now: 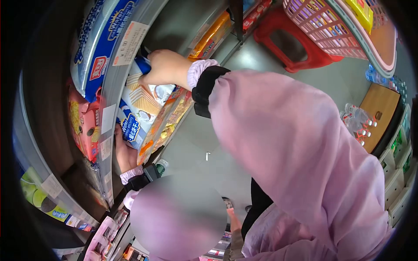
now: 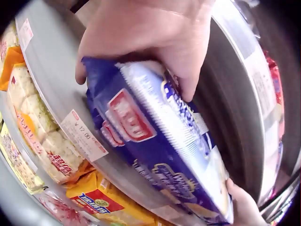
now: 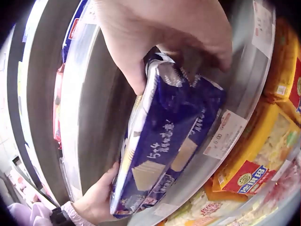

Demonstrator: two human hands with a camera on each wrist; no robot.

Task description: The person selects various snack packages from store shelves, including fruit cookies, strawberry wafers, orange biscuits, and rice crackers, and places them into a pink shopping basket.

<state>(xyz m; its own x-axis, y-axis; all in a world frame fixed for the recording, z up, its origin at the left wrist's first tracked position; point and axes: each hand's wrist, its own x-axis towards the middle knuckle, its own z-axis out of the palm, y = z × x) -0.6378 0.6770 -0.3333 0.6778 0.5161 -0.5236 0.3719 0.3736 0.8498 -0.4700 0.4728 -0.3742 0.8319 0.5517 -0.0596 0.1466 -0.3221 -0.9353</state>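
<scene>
A blue and white pack of wafer biscuits (image 1: 143,102) is held between both hands at the shelf. My left hand (image 1: 125,153) grips its near end. At the far end, my right hand (image 1: 167,67) has its thumb and fingers around the wrapper. The left wrist view shows the left hand (image 2: 150,33) over a blue end with red logos, and the right hand (image 2: 244,207) at the opposite end. In the right wrist view, the right hand (image 3: 174,33) clasps the crimped end of the pack (image 3: 164,127), with the left hand (image 3: 96,197) below.
Above hangs a shelf edge with price tags (image 1: 130,43), bearing another blue pack (image 1: 106,48). Yellow packaged snacks (image 3: 249,155) line a lower shelf. A red stool (image 1: 300,56) and a pink basket (image 1: 326,26) stand on the right, with bottles (image 1: 359,117) beyond.
</scene>
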